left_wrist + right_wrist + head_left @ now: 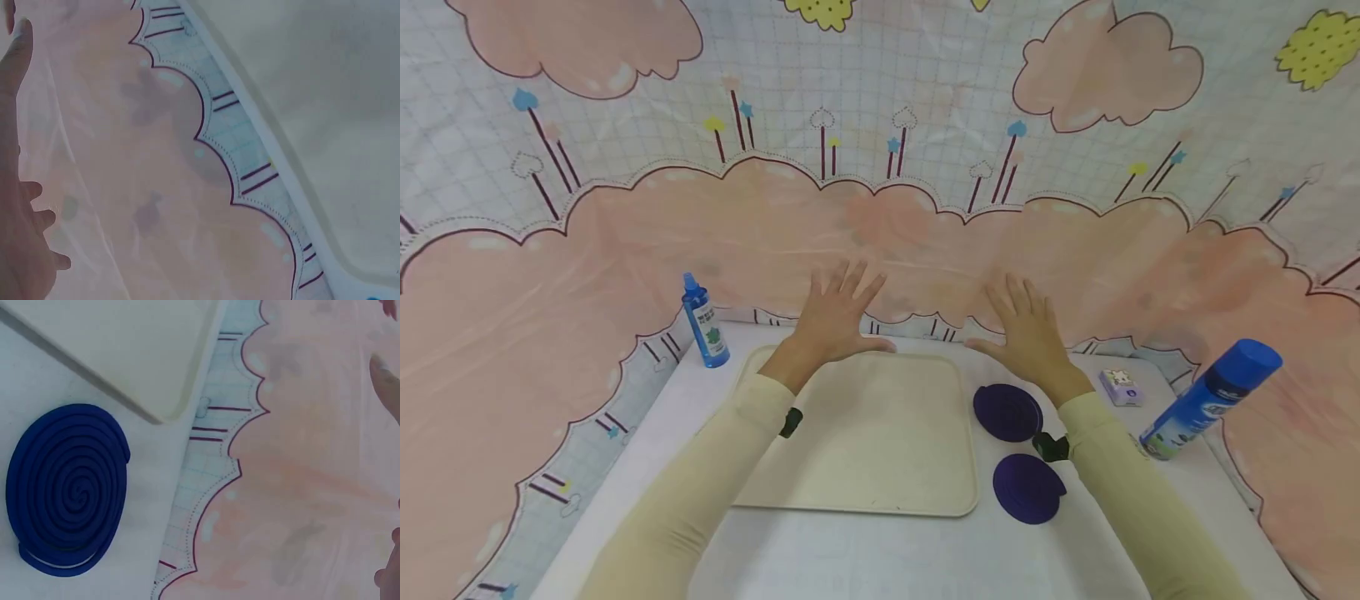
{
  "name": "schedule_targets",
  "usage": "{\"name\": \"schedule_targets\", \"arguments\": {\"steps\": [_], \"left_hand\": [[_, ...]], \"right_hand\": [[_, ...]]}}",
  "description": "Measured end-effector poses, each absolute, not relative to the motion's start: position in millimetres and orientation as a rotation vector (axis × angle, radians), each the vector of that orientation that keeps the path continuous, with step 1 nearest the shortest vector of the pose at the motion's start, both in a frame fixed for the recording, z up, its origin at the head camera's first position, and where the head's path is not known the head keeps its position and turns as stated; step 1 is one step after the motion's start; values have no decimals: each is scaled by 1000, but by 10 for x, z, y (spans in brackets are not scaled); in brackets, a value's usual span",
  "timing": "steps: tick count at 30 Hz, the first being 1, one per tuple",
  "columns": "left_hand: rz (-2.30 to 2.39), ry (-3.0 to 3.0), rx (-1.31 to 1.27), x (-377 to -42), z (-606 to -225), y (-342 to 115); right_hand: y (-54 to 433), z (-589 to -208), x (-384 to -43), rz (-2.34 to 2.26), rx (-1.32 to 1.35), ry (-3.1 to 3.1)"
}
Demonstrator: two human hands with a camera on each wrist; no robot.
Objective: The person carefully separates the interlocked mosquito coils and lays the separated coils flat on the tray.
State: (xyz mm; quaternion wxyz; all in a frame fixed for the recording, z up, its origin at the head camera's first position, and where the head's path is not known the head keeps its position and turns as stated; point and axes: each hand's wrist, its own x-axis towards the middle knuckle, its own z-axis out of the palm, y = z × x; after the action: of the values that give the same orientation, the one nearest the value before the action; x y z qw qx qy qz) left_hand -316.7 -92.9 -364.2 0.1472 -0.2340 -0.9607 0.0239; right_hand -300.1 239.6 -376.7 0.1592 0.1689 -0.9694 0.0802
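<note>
In the head view my left hand (835,321) is held over the far edge of a cream tray (865,450), fingers spread, holding nothing. My right hand (1028,337) is likewise spread and free of any object, beyond the tray's right side. Two dark blue spiral coils (1009,412) lie on the table right of the tray, one nearer the front. The right wrist view shows one coil (69,487) close up, flat beside the tray's corner. The left wrist view catches part of the left hand (28,244) at its left edge.
A blue spray bottle (706,323) stands at the table's back left. On the right are a small purple-and-white box (1122,387) and a tall blue aerosol can (1210,400). A cloud-patterned cloth (887,242) hangs behind the white table (850,558).
</note>
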Motion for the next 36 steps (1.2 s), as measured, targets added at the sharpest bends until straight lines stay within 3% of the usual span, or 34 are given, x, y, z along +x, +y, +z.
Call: {"name": "schedule_targets", "arguments": {"steps": [21,36], "left_hand": [[-118,-2709,-873,-2709,-4061,-337],[-218,-2783,-1069,-2057,-4586,353]], "right_hand": [[2961,-3865,-2334,315,422,-2764],[3211,-4377,-1774,539,286,-2913]]}}
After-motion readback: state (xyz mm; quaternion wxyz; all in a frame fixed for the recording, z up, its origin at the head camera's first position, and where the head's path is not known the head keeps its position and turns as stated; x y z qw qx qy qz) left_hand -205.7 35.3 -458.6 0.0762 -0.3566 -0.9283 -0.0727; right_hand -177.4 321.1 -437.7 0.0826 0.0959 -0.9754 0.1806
